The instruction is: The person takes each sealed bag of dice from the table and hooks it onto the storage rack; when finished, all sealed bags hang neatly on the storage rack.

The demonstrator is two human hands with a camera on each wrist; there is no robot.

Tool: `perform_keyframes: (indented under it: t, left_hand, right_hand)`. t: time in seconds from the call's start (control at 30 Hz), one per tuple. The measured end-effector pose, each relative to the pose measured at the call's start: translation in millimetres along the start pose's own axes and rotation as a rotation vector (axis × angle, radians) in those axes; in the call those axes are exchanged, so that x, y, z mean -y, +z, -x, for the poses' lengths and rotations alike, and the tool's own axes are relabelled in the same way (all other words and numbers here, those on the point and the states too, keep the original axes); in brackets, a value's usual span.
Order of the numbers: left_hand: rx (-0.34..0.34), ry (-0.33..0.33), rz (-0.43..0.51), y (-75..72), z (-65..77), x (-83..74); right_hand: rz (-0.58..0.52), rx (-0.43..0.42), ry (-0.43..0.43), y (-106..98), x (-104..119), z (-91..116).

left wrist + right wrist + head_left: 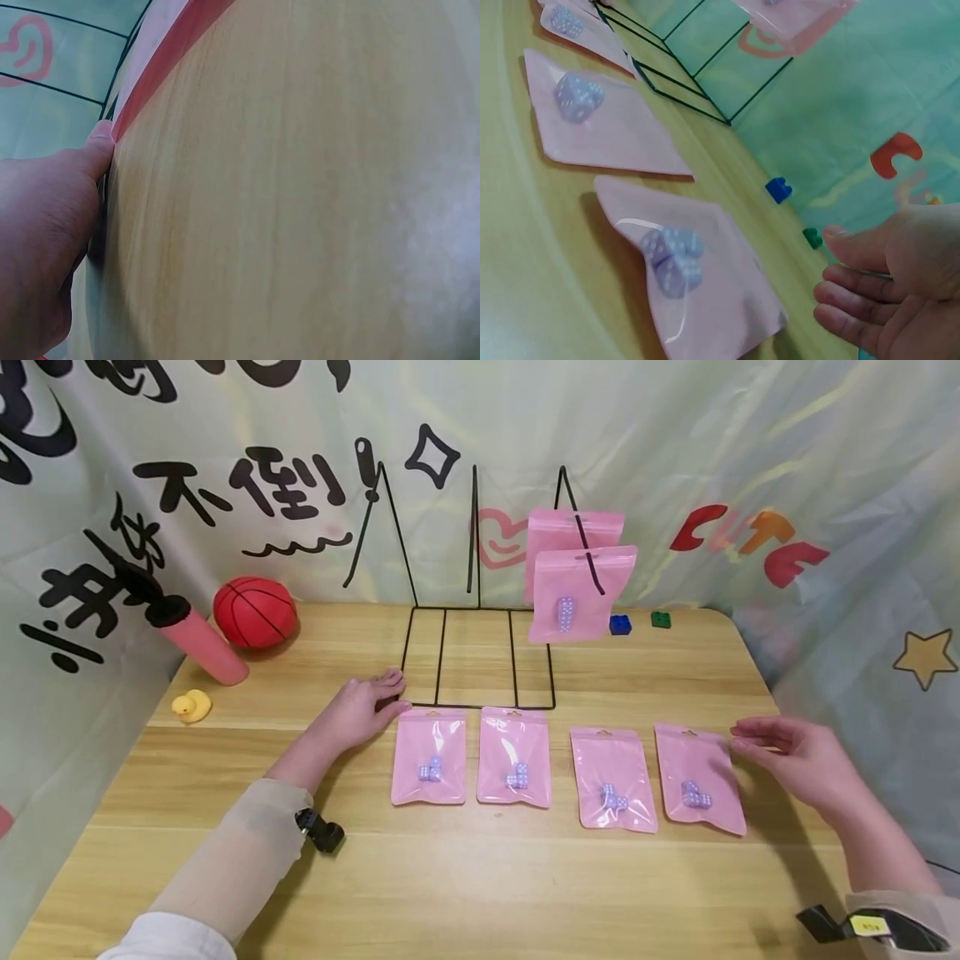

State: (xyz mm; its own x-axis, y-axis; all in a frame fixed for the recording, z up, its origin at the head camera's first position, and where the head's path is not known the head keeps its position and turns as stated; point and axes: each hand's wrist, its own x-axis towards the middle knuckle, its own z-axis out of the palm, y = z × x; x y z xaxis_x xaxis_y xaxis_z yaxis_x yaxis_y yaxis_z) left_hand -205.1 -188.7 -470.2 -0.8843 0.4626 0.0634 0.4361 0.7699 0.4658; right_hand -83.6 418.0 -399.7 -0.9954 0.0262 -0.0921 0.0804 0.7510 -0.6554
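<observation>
My left hand [365, 708] is at the front left corner of a black wire display rack [477, 706], with the thumb and fingers around that corner. In the left wrist view its thumb lies close to the corner of a pink zip pouch [161, 56]. Several pink pouches of dotted dice lie in a row in front of the rack. My right hand [798, 760] hovers beside the rightmost pouch [705, 768], fingers loosely bent and nothing in them. Two more pouches hang on the rack's right hook, the front one [585, 585] partly covering the other [543, 531].
At the back left are a red ball [255, 612], a pink bottle-like cylinder [206, 647] with a black top and a yellow rubber duck [192, 706]. Blue [620, 625] and green [661, 620] toy bricks sit behind the rack's right side. A printed curtain [825, 460] closes off the back.
</observation>
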Motion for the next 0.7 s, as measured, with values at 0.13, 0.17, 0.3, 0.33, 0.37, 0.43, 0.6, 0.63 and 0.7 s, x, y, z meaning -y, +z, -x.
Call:
perform_keyframes:
  t: [0.13,0.17,0.3,0.33,0.37,0.43,0.6,0.63,0.7]
  left_hand:
    - [0.005,0.0,-0.004,-0.1,-0.2,-1.0]
    - [0.005,0.001,-0.004,-0.2,-0.2,-1.3]
    - [0.002,0.006,-0.005,-1.1,-0.1,-2.0]
    - [0.001,0.008,-0.005,-1.2,0.1,-2.1]
    - [0.0,0.009,-0.004,-1.3,0.3,-2.1]
    - [-0.003,0.01,-0.003,-1.2,0.5,-1.7]
    - [-0.005,0.007,-0.009,-0.5,0.1,-0.7]
    - [-0.004,0.008,-0.011,-0.5,-0.2,-0.8]
    - [-0.001,0.008,-0.013,-0.5,-0.6,-1.2]
  right_hand:
    - [-0.023,0.047,0.05,4,-14,7]
    - [-0.027,0.066,0.063,5,-16,9]
    - [-0.026,0.13,0.129,11,-23,14]
    - [-0.023,0.138,0.154,12,-24,15]
    - [-0.023,0.142,0.177,13,-24,16]
    - [-0.027,0.141,0.217,14,-24,16]
    - [-0.05,0.142,0.267,17,-23,15]
    - [-0.054,0.147,0.267,18,-23,15]
    - [-0.056,0.157,0.259,18,-23,15]
